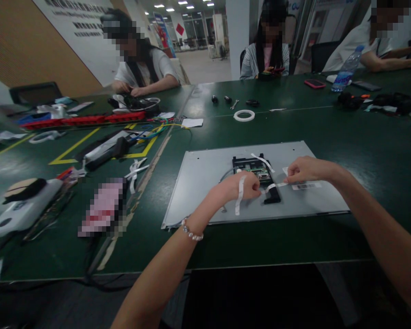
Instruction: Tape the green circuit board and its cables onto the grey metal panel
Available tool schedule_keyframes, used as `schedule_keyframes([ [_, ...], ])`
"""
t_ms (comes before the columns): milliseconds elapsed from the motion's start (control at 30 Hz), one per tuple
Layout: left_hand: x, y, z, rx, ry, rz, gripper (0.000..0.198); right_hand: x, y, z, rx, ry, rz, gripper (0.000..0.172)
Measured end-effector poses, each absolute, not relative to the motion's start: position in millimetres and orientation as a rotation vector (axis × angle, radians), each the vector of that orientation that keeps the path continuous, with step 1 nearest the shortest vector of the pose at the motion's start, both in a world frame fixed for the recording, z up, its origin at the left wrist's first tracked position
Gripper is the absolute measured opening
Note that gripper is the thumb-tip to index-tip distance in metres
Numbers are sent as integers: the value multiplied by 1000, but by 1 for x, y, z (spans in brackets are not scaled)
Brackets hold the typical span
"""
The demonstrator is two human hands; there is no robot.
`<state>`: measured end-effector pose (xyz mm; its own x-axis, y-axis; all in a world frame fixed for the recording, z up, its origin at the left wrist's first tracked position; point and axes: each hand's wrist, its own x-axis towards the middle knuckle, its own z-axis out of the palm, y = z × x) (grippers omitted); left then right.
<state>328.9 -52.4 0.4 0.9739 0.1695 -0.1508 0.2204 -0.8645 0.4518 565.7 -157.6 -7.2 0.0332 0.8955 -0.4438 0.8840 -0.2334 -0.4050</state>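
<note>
A flat grey panel (198, 183) lies on the green table in front of me. On it sits a black plastic frame (273, 197) around a green circuit board (260, 173). My left hand (245, 186) is closed at the frame's near left side, pinching one end of a white tape strip (276, 185). The other end is pinched by my right hand (307, 169), and the strip spans the frame between them. Another piece of white tape (240, 196) clings across the back of my left hand. One more strip (263, 162) crosses the frame's far corner.
Beyond the panel lie a white tape roll (244, 115), a small wrench (234, 104) and small black parts. To the left are a pinkish phone-shaped item (102, 208), a white device (23, 205) and cables. People sit across the table near a water bottle (347, 71).
</note>
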Motion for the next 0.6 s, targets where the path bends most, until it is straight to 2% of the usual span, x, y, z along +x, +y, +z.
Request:
schedule_keyframes([
  [100,330,-53,2,2620,226,-195,27,567,-159,-4,-2191,-1917,1009,33],
  [367,338,-58,6,2489,169,-273,19,538,-157,3,-1778,-1990,1298,29],
  [600,337,-54,4,2403,197,-311,20,545,-158,-1,-1961,-1833,1315,25],
])
